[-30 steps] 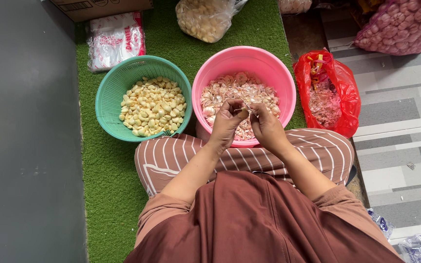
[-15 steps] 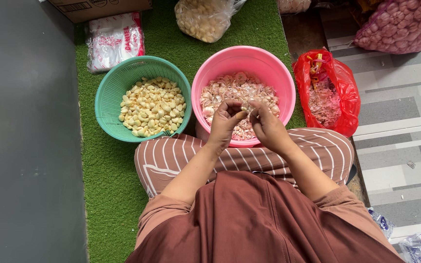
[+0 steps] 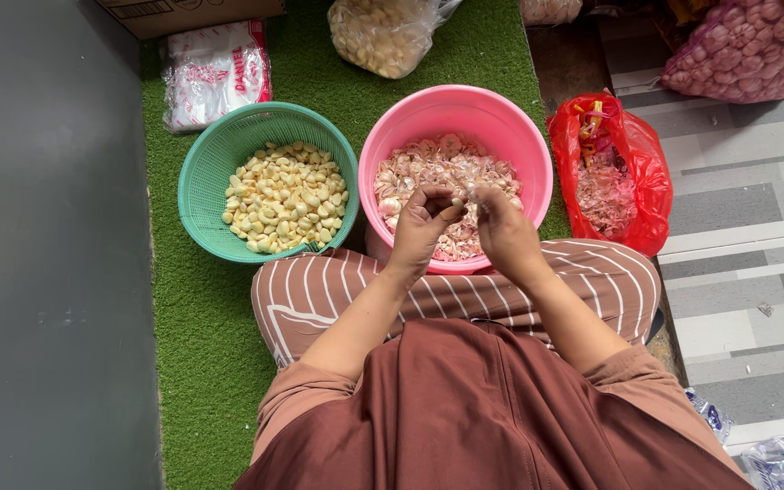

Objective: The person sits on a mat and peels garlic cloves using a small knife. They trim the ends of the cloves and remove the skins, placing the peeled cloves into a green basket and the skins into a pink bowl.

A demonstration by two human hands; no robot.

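Note:
I sit on green turf with my legs folded. My left hand (image 3: 424, 223) and my right hand (image 3: 502, 229) meet over the pink bowl (image 3: 519, 136), which holds unpeeled garlic cloves with pinkish skins. Both hands pinch one garlic clove (image 3: 454, 207) between their fingertips. To the left stands a green mesh basket (image 3: 210, 163) filled with peeled pale yellow cloves (image 3: 285, 195).
A red plastic bag (image 3: 632, 154) with garlic skins lies right of the pink bowl. A clear bag of garlic (image 3: 383, 34), a white packet (image 3: 215, 73) and a cardboard box (image 3: 183, 14) sit at the back. A pink mesh sack (image 3: 755, 50) is top right. Grey floor lies left.
My hands have stayed over the pink bowl; the fingers have shifted slightly on the clove.

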